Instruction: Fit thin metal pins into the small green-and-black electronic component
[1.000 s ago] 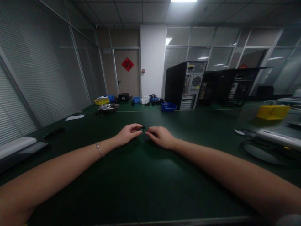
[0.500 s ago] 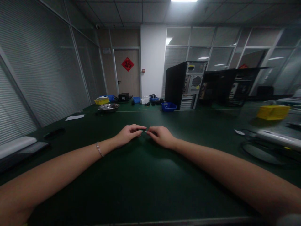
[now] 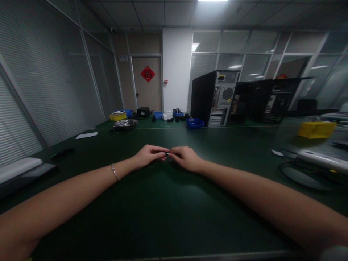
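Note:
Both hands meet low over the middle of the dark green table (image 3: 174,210). My left hand (image 3: 149,156), with a silver bracelet (image 3: 115,172) at its wrist, is closed in a pinch. My right hand (image 3: 186,157) pinches from the other side, its fingertips almost touching the left ones. Between the fingertips shows a tiny dark and shiny piece (image 3: 167,154), too small and too covered by the fingers to name. Both hands seem to grip it.
Blue bins (image 3: 195,123), a metal bowl (image 3: 125,124) and a yellow bin (image 3: 118,116) stand at the back. A black computer tower (image 3: 213,98) rises behind the right hand. Cables (image 3: 296,177) and another yellow bin (image 3: 317,129) lie at right; a keyboard-like slab (image 3: 29,177) at left.
The fingertips have drawn slightly closer together, and less of the small piece shows between them. The left fingers are more closed. The arms have barely moved.

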A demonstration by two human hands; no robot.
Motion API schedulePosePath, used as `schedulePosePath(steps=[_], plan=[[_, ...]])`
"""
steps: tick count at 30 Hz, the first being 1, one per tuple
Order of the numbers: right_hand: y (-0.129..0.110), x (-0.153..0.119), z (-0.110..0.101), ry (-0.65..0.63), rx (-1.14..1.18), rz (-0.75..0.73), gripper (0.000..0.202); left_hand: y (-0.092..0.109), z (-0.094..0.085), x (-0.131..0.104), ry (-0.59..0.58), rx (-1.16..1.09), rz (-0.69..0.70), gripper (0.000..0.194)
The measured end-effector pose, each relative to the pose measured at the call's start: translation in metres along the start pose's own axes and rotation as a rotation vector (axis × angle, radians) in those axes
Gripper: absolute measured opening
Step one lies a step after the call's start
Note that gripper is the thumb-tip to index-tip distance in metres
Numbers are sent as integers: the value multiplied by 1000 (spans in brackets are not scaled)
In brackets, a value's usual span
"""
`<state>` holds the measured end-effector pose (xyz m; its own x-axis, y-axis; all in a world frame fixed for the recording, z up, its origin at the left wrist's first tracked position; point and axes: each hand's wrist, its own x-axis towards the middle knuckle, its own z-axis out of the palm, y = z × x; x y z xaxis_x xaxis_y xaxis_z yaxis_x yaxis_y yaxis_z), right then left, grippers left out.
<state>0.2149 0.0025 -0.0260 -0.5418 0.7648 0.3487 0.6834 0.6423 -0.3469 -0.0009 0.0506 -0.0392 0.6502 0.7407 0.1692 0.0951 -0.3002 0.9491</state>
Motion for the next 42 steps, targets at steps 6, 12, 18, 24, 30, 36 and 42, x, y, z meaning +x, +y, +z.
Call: schedulePosePath(steps=[6, 12, 18, 24, 30, 36, 42], plan=[[2, 0, -1, -20, 6, -46, 22, 5, -1, -3, -23, -54, -59, 36], [3, 0, 1, -5, -2, -43, 23, 2, -2, -1, -44, -87, -55, 38], [3, 0, 2, 48, 38, 5, 26, -3, -1, 3, 56, -150, -4, 28], [4, 0, 1, 52, 55, 15, 27, 2, 0, 1, 45, -36, 20, 23], [5, -1, 0, 58, 48, 14, 28, 6, 1, -1, 49, 14, 7, 26], [7, 0, 1, 54, 61, -4, 26, 9, 3, -4, 18, 90, 45, 18], [9, 1, 4, 83, 57, -18, 25, 12, 4, -7, -92, 229, 98, 20]])
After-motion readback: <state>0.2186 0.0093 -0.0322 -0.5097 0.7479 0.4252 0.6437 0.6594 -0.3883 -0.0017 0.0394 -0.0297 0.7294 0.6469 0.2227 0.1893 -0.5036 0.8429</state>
